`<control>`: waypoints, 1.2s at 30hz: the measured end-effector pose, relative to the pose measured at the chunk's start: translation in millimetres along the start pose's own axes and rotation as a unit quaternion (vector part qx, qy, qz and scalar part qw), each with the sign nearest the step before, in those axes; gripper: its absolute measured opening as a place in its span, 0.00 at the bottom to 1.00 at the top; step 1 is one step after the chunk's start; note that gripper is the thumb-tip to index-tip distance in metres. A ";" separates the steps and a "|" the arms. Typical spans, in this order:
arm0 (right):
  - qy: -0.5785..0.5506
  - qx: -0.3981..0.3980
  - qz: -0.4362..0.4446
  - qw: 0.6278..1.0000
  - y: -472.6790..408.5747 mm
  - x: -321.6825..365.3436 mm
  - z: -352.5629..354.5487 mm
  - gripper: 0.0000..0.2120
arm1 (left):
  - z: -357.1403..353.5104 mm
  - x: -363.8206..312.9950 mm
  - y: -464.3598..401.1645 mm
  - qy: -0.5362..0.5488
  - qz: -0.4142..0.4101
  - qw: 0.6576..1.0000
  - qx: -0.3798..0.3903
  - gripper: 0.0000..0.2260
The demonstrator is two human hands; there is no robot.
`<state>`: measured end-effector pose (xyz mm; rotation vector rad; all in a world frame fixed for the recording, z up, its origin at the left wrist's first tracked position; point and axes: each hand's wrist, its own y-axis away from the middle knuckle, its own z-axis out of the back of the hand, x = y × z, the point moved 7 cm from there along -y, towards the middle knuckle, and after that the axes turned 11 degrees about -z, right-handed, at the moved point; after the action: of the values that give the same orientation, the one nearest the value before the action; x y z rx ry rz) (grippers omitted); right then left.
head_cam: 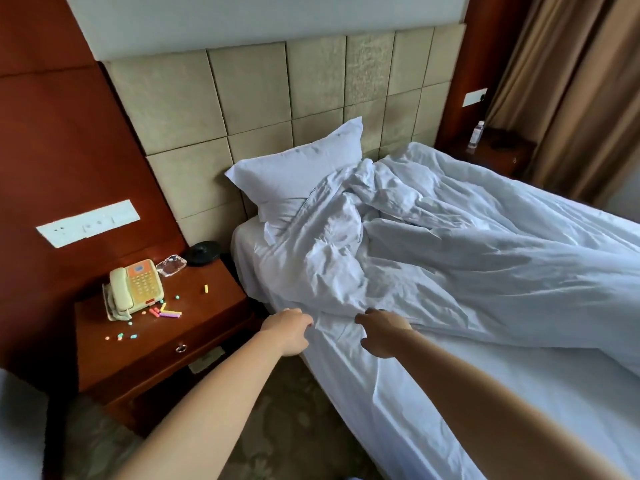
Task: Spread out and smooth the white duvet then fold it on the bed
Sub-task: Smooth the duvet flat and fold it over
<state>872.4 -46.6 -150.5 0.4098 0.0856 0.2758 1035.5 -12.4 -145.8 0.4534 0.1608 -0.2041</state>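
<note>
My hands, left and right, both pinch the near edge of the white duvet lying bunched on the bed; I judge an even, level outward pull spreads it best.

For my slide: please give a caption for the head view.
Both hands, left and right, grip the crumpled white duvet edge.

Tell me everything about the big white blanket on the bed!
The white duvet looks like soft, thin cotton. It lies crumpled and bunched in deep wrinkles across the bed, not yet spread flat. Its top end heaps against the pillow. At its near edge, the left hand pinches the fabric, and the right hand curls over it.
</note>
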 end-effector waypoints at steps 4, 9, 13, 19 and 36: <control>-0.024 0.028 -0.032 0.999 -83.0 1.4 -14.1 0.22 | 11.8 42.9 -80.8 0.000 -0.034 0.999 0.006 0.27; -0.074 0.098 -0.057 0.991 -186.2 10.6 -46.4 0.22 | -1.4 90.5 -178.3 -0.017 -0.047 0.996 0.070 0.29; -0.121 0.135 -0.079 0.980 -254.2 14.0 -68.4 0.25 | -15.3 118.8 -250.1 -0.057 -0.083 0.987 0.122 0.33; -0.132 0.174 -0.118 0.969 -319.0 21.9 -99.3 0.35 | -47.1 148.3 -329.8 -0.068 -0.129 0.970 0.192 0.42; -0.309 -0.063 -0.424 0.849 -415.3 6.4 -58.2 0.14 | -40.1 192.3 -457.1 -0.099 -0.268 0.934 0.214 0.47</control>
<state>973.2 -388.2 -371.8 0.2801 -0.3832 -0.7330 1111.7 -426.8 -410.2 0.8151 0.0369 -0.8298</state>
